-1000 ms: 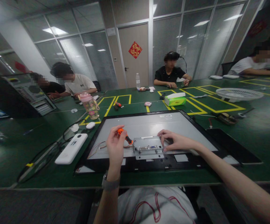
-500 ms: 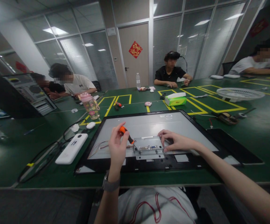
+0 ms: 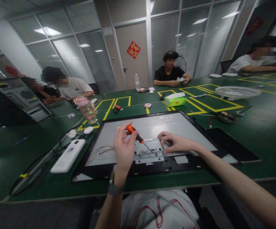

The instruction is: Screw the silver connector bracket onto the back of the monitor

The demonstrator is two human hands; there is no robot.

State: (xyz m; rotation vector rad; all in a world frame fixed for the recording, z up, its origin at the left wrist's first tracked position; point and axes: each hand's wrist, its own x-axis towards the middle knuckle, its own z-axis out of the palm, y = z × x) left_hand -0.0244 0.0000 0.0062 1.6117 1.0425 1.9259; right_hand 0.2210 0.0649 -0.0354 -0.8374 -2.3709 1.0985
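Observation:
A flat display panel [image 3: 125, 133] with a black frame lies face down on the green table. My left hand [image 3: 124, 143] is closed round the orange and black handle of a screwdriver [image 3: 135, 133]. Its thin shaft slants down to the right, with the tip at the metal bracket [image 3: 149, 159] that carries the video ports [image 3: 146, 150]. My right hand [image 3: 176, 143] grips the right end of this bracket between thumb and fingers. Thin wires [image 3: 102, 149] run out on the panel's left, partly behind my left hand.
Left of the panel lie a white power bank [image 3: 68, 156], a black cable [image 3: 36, 168] and a pink-lidded bottle [image 3: 86, 109]. A black slab [image 3: 233, 144] lies on the right. Beyond stand a green tissue pack [image 3: 175, 100] and a white round grille [image 3: 238, 92]. Several people sit around the table.
My left hand has moved the screwdriver right, so its tip has gone from the bracket's left end toward its right. My right hand stays at the bracket. The whole view has shifted slightly.

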